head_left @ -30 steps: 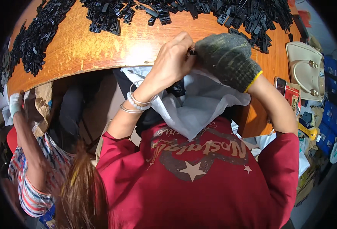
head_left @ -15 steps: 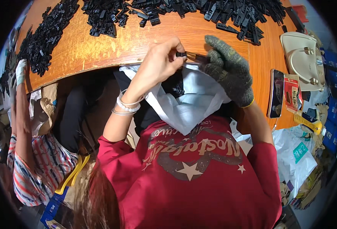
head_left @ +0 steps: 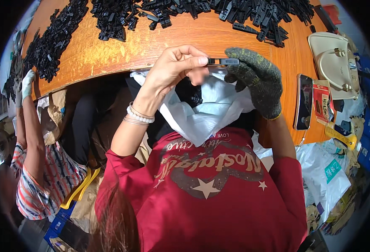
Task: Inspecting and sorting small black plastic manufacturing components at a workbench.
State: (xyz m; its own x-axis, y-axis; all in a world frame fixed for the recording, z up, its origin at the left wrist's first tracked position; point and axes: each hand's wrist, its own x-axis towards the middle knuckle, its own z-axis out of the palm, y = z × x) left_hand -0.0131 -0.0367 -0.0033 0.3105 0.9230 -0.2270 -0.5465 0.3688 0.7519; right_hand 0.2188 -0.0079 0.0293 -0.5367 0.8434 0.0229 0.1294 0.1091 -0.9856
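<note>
A slim black plastic clip-like part lies level between my two hands, just over the table edge. My bare left hand pinches its left end between thumb and fingers, bracelets on the wrist. Around its right end close the fingers of my right hand, in a dark grey knitted glove. Whether the part is one piece or two joined pieces I cannot tell. Below my hands a white bag hangs open between the table and my lap, with some black pieces showing inside.
Heaps of black plastic parts line the far side of the wooden table. At the right are a phone, a red packet, a cream handbag and a yellow-handled tool. A co-worker's gloved hand is at the left.
My left hand has turned, its thumb now lying along the part. The gloved right hand has shifted slightly right, and the black part is now level and more exposed between both hands.
</note>
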